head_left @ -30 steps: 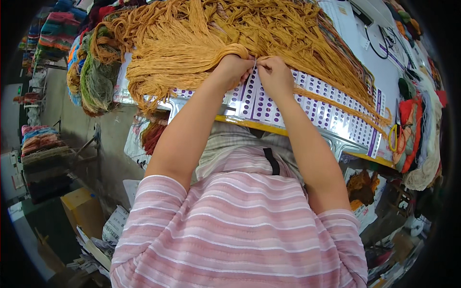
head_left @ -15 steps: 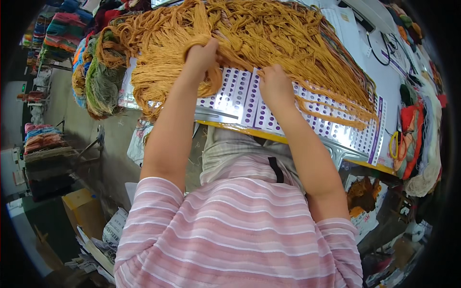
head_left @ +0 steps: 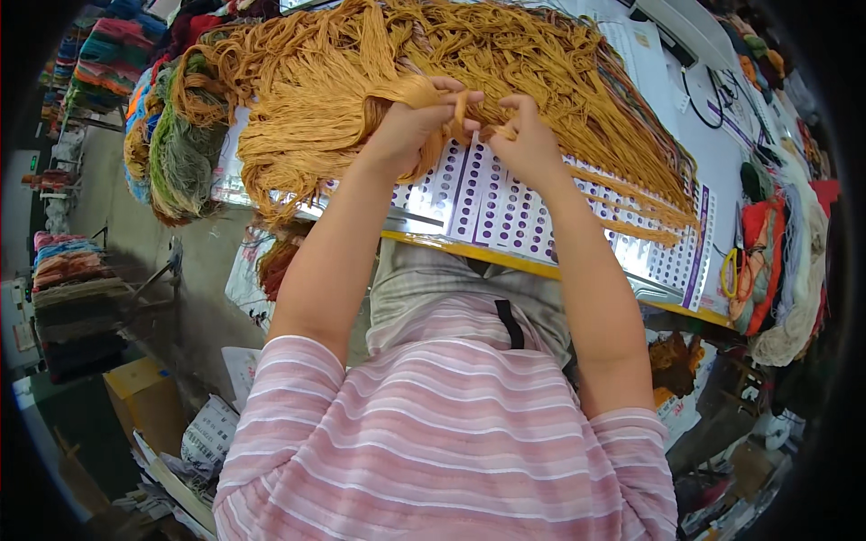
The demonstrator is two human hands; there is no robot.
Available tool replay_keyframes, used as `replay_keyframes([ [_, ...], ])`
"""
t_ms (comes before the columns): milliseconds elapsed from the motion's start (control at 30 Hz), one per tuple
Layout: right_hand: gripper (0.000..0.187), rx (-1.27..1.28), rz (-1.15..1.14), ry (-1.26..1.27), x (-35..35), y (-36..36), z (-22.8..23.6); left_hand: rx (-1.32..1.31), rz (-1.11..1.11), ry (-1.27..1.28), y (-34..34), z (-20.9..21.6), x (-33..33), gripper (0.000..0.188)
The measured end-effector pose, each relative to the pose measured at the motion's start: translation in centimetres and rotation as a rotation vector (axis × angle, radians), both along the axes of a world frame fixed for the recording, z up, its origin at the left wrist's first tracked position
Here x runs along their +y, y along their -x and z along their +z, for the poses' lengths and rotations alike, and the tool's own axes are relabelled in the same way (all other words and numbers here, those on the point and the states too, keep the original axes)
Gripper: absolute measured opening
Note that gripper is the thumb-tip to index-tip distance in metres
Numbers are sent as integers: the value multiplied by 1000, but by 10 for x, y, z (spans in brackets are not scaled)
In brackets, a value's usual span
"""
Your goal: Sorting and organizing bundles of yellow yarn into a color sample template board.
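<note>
A wide heap of golden-yellow yarn (head_left: 311, 117) covers much of the table. My left hand (head_left: 419, 126) is closed round a strand of it, with a thick fold of yarn looped over the hand. Close to its right, my right hand (head_left: 523, 140) pinches the same yarn strand (head_left: 462, 117) between thumb and fingers. The strand bends in a small loop between the two hands. Below them lies a white sheet with rows of purple dots (head_left: 483, 198). Long loose yarn ends (head_left: 631, 230) trail across that sheet on the right.
Green and grey skeins (head_left: 185, 153) hang at the table's left end. Yellow-handled scissors (head_left: 731, 272) lie by red and pale skeins (head_left: 794, 279) at the right. The table's yellow front edge (head_left: 478, 251) runs before me. A cardboard box (head_left: 144, 406) stands on the floor at left.
My left hand has moved right, bringing the yarn fold with it, and now works close to my right hand. A small loop of strand has formed between them.
</note>
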State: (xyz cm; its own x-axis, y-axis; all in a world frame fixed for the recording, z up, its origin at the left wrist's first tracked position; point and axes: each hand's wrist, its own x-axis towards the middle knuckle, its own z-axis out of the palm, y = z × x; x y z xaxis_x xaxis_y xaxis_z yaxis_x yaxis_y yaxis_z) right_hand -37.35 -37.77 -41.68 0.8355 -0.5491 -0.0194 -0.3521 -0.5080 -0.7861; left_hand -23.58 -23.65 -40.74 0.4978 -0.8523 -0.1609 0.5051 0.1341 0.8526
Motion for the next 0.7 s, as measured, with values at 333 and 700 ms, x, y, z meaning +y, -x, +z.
replay_keyframes([
  [333, 37, -329, 33, -90, -5, -1, -31, -584, -195, -323, 30, 1, -17, 71],
  [700, 16, -84, 27, 155, 2, -2, -33, -209, 76, -124, -15, 21, 18, 45],
])
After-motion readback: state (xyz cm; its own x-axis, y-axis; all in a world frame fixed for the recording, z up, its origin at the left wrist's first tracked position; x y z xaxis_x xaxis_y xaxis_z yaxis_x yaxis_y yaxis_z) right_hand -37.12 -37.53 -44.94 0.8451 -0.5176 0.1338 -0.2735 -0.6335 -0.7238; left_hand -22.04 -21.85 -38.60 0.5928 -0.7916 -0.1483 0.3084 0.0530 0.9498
